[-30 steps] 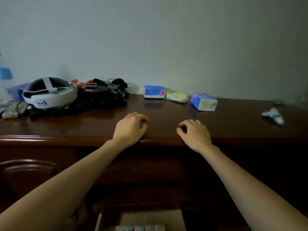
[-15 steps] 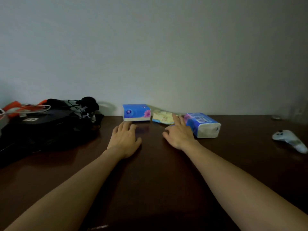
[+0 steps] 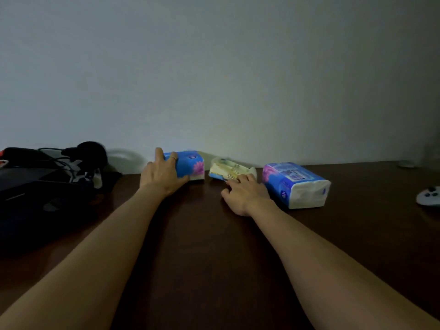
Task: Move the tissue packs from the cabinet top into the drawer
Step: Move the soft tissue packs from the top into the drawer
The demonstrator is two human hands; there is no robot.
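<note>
- Two bare forearms run from the lower corners toward frame centre over the dark brown cabinet top (image 3: 202, 270).
- Right hand (image 3: 245, 194), centre-right: fingers curled, fingertips on the near edge of the yellow tissue pack (image 3: 226, 169); can't tell if it actually grips it or only touches.
- Left hand (image 3: 163, 173), centre-left: fingers over the top and thumb along the near side of the blue tissue pack with pink flower (image 3: 191, 164), gripping it; pack sits on the cabinet top by the wall.
- Larger blue-and-white tissue pack (image 3: 297, 184) right of centre, just beside the right hand, lying on the top.
- White controller (image 3: 428, 198) at right edge, partly cut off.
- Black gear and cables (image 3: 59, 172) at left edge, dim.
- Pale wall (image 3: 214, 79) fills the upper frame.
</note>
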